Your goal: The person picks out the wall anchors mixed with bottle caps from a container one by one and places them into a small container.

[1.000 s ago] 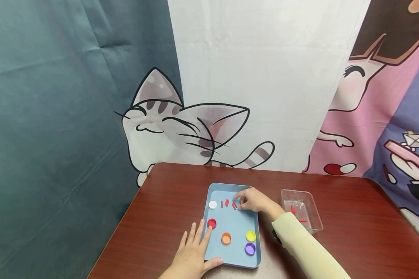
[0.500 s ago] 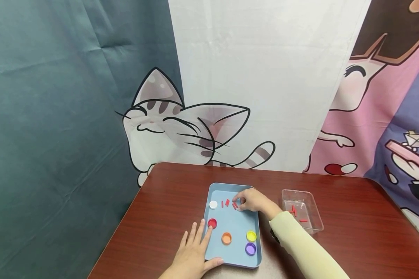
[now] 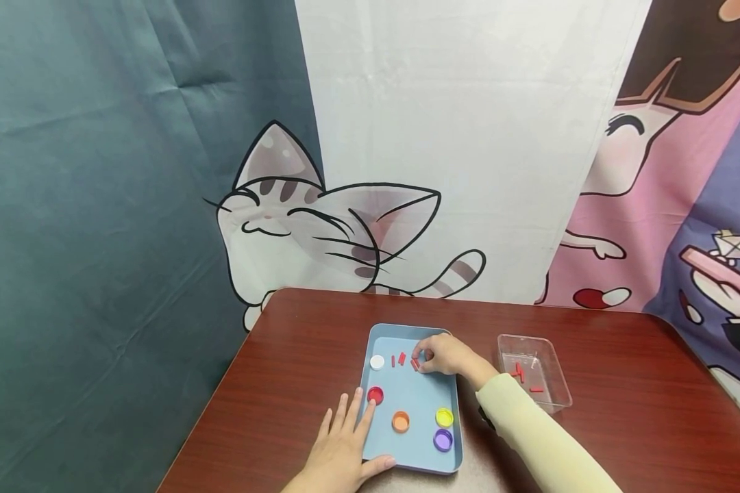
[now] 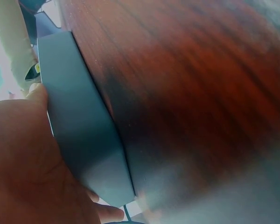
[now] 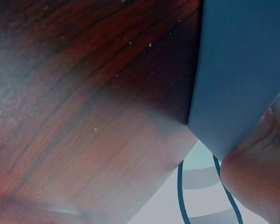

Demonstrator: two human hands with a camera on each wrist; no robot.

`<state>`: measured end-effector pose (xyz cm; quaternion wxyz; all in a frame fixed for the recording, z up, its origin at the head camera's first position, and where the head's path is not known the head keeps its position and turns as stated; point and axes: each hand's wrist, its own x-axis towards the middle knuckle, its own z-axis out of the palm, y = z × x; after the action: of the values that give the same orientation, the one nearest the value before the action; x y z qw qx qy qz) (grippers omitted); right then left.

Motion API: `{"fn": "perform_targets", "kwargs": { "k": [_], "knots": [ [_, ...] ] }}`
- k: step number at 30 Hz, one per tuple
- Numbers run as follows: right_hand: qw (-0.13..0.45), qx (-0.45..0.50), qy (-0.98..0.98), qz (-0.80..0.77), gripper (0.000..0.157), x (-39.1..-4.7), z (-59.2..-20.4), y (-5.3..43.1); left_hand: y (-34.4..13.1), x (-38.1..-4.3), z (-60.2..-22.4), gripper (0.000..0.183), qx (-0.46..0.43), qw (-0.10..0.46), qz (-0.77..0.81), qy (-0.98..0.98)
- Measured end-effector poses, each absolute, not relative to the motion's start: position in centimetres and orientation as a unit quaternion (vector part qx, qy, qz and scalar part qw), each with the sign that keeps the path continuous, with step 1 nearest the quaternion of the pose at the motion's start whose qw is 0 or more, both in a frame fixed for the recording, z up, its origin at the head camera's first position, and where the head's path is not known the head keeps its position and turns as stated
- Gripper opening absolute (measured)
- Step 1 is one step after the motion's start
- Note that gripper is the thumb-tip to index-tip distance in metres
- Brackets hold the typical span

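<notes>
In the head view, my left hand (image 3: 339,441) lies with its fingers spread at the left edge of the blue tray (image 3: 385,445). One fingertip reaches the red round cap (image 3: 375,395); the thumb touches the near rim. Over the tray's far right part, my right hand (image 3: 447,354) has curled fingers and pinches a small red stick (image 3: 415,364) between thumb and fingertip. That stick lies close against another one. To its left lie more red sticks (image 3: 402,358) and a white round cap (image 3: 377,362). The wrist views show mostly the tray's outer walls; the fingertips are hidden there.
An orange cap (image 3: 401,422), a yellow cap (image 3: 444,418) and a purple cap (image 3: 442,439) sit in the tray's near half. Right of the tray, a clear plastic box (image 3: 549,359) holds several red sticks. Everything stands on a brown wooden table (image 3: 271,370).
The right hand's fingertips shift very slightly and close in on the red sticks under them. The left hand keeps its place.
</notes>
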<state>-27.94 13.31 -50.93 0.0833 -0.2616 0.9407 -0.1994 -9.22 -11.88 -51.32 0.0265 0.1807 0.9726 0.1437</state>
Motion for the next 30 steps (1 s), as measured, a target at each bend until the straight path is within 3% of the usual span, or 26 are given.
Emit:
{"fn": "perform_targets", "kwargs": {
  "k": [13,30],
  "knots": [
    [0.031,-0.306,0.933,-0.185,0.014,-27.8,-50.9,13.9,-11.8,-9.3,-51.4,0.099,0.184,0.018,0.143,0.972],
    [-0.036,-0.323,0.898,-0.296,0.013,-27.1,-50.4,15.8,-12.0,-9.1,-51.6,0.098,0.184,0.015,0.137,0.973]
  ]
}}
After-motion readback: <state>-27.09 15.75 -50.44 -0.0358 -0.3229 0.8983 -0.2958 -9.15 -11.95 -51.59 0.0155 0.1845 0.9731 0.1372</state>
